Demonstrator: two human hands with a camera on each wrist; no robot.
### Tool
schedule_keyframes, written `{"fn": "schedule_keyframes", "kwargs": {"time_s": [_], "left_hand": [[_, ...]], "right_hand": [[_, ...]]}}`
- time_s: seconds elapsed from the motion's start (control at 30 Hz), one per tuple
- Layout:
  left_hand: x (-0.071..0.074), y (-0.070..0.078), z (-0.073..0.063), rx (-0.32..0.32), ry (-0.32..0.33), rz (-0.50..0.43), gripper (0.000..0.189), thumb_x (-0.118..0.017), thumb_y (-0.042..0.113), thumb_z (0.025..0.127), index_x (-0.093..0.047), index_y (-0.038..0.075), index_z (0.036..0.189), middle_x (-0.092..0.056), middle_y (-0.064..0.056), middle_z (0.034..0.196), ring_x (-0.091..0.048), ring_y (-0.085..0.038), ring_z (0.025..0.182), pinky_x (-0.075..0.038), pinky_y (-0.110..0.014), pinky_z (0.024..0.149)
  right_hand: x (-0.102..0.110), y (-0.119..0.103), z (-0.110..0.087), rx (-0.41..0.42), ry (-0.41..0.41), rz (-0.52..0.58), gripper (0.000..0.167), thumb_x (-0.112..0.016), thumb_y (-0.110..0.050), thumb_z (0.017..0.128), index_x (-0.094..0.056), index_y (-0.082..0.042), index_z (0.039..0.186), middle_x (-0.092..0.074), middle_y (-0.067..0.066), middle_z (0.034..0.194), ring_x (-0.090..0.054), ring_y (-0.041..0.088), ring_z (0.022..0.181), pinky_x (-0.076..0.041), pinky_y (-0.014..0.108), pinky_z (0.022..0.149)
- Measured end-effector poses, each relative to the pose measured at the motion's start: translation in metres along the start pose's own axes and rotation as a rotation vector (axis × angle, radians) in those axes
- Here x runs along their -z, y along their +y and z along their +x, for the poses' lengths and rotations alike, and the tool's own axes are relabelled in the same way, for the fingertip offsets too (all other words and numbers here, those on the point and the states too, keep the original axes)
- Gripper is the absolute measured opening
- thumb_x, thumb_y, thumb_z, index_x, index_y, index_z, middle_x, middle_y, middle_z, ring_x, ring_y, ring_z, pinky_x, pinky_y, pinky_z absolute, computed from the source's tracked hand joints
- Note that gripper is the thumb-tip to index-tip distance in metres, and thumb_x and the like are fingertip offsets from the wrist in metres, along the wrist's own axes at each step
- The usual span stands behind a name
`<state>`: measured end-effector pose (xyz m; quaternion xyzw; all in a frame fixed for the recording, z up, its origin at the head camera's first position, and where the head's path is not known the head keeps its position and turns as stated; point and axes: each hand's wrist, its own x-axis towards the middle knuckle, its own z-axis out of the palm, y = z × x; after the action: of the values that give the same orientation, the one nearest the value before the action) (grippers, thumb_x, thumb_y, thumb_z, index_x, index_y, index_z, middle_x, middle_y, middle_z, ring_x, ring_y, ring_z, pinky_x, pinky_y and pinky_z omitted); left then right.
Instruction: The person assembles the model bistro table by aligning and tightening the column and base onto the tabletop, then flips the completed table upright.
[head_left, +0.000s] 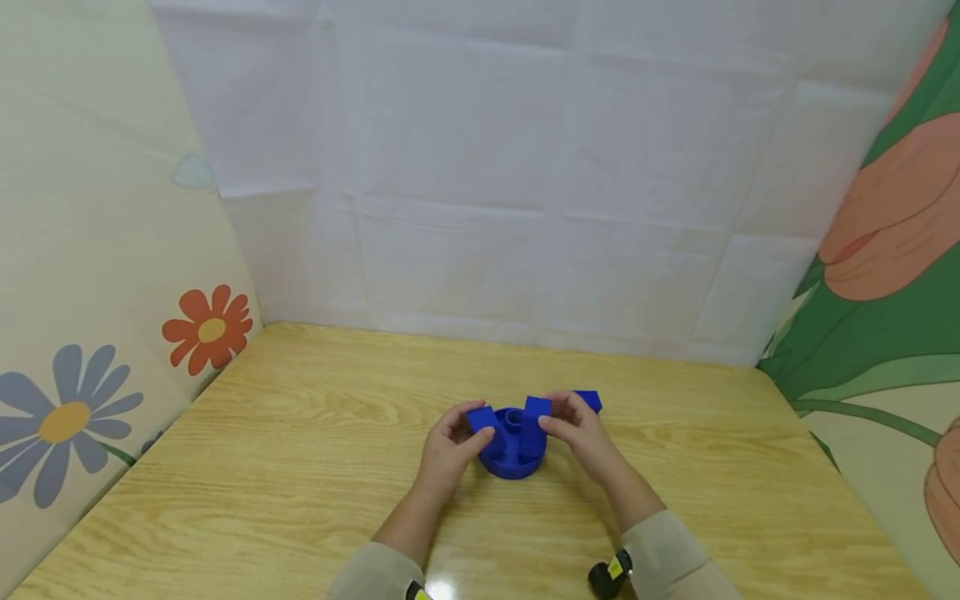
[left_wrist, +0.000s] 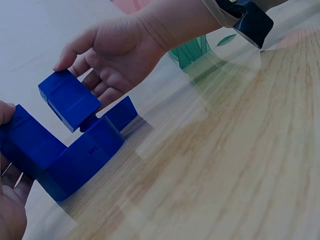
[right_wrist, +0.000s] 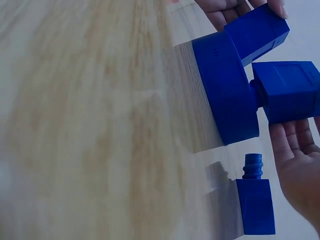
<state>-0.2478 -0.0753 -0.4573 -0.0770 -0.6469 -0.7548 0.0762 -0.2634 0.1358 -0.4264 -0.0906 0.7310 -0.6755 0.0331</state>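
Note:
A round blue plastic base (head_left: 512, 472) with a hollow centre post sits on the table. My left hand (head_left: 444, 457) pinches a blue block (head_left: 482, 418) that slants outward at the base's left side, its lower end at the rim. On the right, my right hand (head_left: 588, 435) holds a second blue block (right_wrist: 290, 92) between thumb and fingers. A short threaded stem (right_wrist: 256, 94) points from that block down toward the base, right at its rim in the right wrist view. Behind the right hand lies a third blue block (right_wrist: 256, 207) with a ridged screw stem.
The wood-grain table (head_left: 315, 467) runs back to a white cloth (head_left: 465, 167). Flower-patterned sheets (head_left: 90, 250) stand at the left and right sides. A black device with a yellow mark (head_left: 609, 577) is strapped at the right cuff.

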Motion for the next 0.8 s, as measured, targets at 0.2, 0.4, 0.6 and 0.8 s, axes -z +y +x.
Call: {"fn": "schedule_keyframes", "kwargs": {"time_s": [0.2, 0.4, 0.6, 0.8], "left_hand": [[0.001, -0.003, -0.001, -0.125, -0.03, -0.023, 0.044, -0.074, 0.007, 0.084, -0.059, -0.008, 0.123, -0.069, -0.003, 0.112, -0.063, -0.002, 0.093, -0.052, -0.015, 0.08], [0.001, -0.005, -0.001, -0.145, -0.034, -0.023, 0.047, -0.074, 0.009, 0.085, -0.057, -0.011, 0.123, -0.069, 0.001, 0.11, -0.062, -0.002, 0.094, -0.052, -0.015, 0.08], [-0.001, 0.0, -0.001, -0.029, 0.004, 0.017, 0.044, -0.07, -0.003, 0.084, -0.055, -0.012, 0.125, -0.068, -0.007, 0.114, -0.063, -0.002, 0.094, -0.052, -0.016, 0.082], [-0.002, 0.002, -0.001, -0.013, 0.002, 0.008, 0.043, -0.068, -0.006, 0.085, -0.056, -0.01, 0.125, -0.063, -0.025, 0.123, -0.062, -0.001, 0.094, -0.051, -0.016, 0.083]], "right_hand": [[0.003, -0.001, 0.0, -0.006, -0.03, -0.033, 0.047, -0.062, -0.004, 0.09, -0.047, 0.006, 0.134, -0.055, 0.003, 0.104, -0.052, 0.009, 0.094, -0.049, 0.02, 0.084], [0.006, -0.001, -0.001, -0.006, -0.074, -0.076, 0.054, -0.063, -0.008, 0.091, -0.046, 0.001, 0.142, -0.054, -0.003, 0.108, -0.049, 0.01, 0.092, -0.045, 0.021, 0.084], [0.007, 0.002, 0.0, -0.02, -0.063, -0.068, 0.054, -0.066, -0.008, 0.09, -0.045, 0.004, 0.138, -0.055, 0.011, 0.117, -0.053, 0.011, 0.095, -0.048, 0.023, 0.083], [0.011, 0.006, -0.001, -0.031, -0.048, -0.108, 0.05, -0.069, -0.01, 0.09, -0.047, 0.001, 0.134, -0.052, 0.022, 0.137, -0.053, 0.021, 0.118, -0.047, 0.025, 0.092]]}}
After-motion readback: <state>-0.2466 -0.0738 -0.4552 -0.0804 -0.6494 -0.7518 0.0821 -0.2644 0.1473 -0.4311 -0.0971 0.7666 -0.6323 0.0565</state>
